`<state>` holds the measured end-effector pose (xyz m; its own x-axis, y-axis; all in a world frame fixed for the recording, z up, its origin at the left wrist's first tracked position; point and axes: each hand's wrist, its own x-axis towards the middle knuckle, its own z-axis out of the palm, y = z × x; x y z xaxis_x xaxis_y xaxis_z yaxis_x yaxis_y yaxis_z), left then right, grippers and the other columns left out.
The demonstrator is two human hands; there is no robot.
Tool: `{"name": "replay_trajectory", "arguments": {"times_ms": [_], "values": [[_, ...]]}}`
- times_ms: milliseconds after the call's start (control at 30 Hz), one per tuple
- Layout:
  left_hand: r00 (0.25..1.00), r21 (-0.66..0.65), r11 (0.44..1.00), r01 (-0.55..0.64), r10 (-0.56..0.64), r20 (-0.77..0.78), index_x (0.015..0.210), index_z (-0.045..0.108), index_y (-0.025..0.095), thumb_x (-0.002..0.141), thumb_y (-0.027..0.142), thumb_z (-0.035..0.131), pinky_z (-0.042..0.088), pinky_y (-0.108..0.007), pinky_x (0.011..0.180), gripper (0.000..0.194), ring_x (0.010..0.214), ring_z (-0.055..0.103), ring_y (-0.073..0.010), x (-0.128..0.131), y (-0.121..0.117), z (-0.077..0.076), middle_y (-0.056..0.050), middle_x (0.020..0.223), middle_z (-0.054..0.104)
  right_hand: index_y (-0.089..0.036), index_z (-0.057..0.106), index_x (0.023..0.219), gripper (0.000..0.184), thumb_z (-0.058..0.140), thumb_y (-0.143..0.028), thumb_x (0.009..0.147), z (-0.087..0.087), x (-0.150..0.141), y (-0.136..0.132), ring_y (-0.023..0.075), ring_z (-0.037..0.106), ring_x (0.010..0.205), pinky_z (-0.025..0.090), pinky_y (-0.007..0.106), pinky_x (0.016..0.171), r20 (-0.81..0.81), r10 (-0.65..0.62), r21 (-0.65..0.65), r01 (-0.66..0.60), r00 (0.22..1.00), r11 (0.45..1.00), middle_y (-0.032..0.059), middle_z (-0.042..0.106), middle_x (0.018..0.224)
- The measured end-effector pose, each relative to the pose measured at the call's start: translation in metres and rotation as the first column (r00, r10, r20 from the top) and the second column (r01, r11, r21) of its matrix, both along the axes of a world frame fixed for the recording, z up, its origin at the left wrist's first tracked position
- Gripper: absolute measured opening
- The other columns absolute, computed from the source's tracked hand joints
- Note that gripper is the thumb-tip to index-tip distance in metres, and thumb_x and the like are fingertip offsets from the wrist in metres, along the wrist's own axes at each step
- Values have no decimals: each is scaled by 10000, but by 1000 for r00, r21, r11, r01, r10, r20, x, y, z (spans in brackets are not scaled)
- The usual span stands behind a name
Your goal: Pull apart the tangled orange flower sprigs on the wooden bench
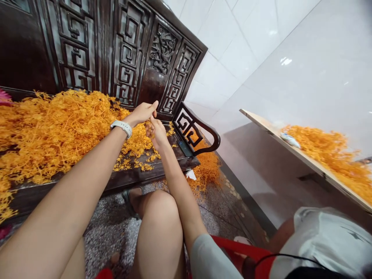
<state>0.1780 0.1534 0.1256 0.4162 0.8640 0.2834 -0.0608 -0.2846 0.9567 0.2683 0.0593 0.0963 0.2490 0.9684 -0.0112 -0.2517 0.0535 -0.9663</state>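
Note:
A large heap of orange plastic flower sprigs point(49, 131) covers the seat of a dark carved wooden bench point(139, 170). My left hand point(143, 112), with a white watch on the wrist point(122, 127), reaches over the heap's right edge, its fingers pinched together. Just to its right and touching it, my right hand point(157, 131) is closed in a pinch on a small orange piece I can barely see. Loose orange bits point(133, 162) lie on the seat under both hands.
A dark phone point(185, 148) lies on the bench by the armrest point(197, 131). More orange sprigs point(206, 170) spill on the floor beyond it. A wooden board point(290, 149) at right carries another orange pile point(334, 155). A red stool point(247, 252) and another person's clothing point(325, 240) sit at lower right.

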Motion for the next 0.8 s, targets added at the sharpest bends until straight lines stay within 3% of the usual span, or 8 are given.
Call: {"name": "replay_trajectory", "arguments": {"times_ms": [100,167,300,433,567,667,800], "values": [[997,68,995,-74,73,4,532,563,207,1036,597,691,306,-296,547,650,501,419,-135,0,1,-4,-28,492,521,-245,449,826,458,755,-518,1028,-3,-2,0,56,260,476,234,159,479,87,26,29,-29,996,999,-131,358,582],[992,70,989,-128,127,17,508,506,218,1035,589,697,288,-301,535,673,489,408,-132,-1,4,-7,-15,459,478,-242,425,775,514,733,-563,1033,-4,-3,0,59,185,490,187,168,474,152,49,9,-51,987,999,-130,302,572],[976,36,981,-191,186,110,515,447,229,1042,608,686,244,-298,504,691,467,378,-119,-7,11,-14,7,442,407,-226,469,715,554,733,-607,1018,-6,-6,1,66,201,537,168,194,487,285,77,28,-88,956,996,-106,298,582],[953,8,967,-254,249,171,582,472,224,1036,660,682,234,-283,496,664,495,369,-113,-9,14,-13,26,466,359,-210,600,792,442,709,-553,1048,-7,-13,5,84,250,569,216,206,521,369,34,130,-88,929,988,-95,310,598],[882,-163,921,-354,387,268,687,529,225,1117,691,495,283,-289,506,635,508,371,-116,3,13,-2,27,509,347,-208,592,794,444,698,-544,1064,-2,-20,9,91,299,606,271,218,555,399,-35,223,-59,916,973,-71,376,661],[853,-309,898,-311,408,325,746,524,233,1168,662,311,321,-293,503,638,489,332,-115,18,9,12,26,532,327,-221,541,794,474,672,-575,1080,6,-19,8,96,281,608,270,223,558,351,-13,242,-78,936,967,-66,356,670],[804,-421,887,-190,387,451,706,366,248,1162,639,416,304,-278,474,603,463,323,-98,21,5,27,42,536,305,-238,508,793,550,672,-703,1037,14,-14,-1,97,236,584,226,241,539,317,34,296,-133,948,946,-73,297,649]]}}
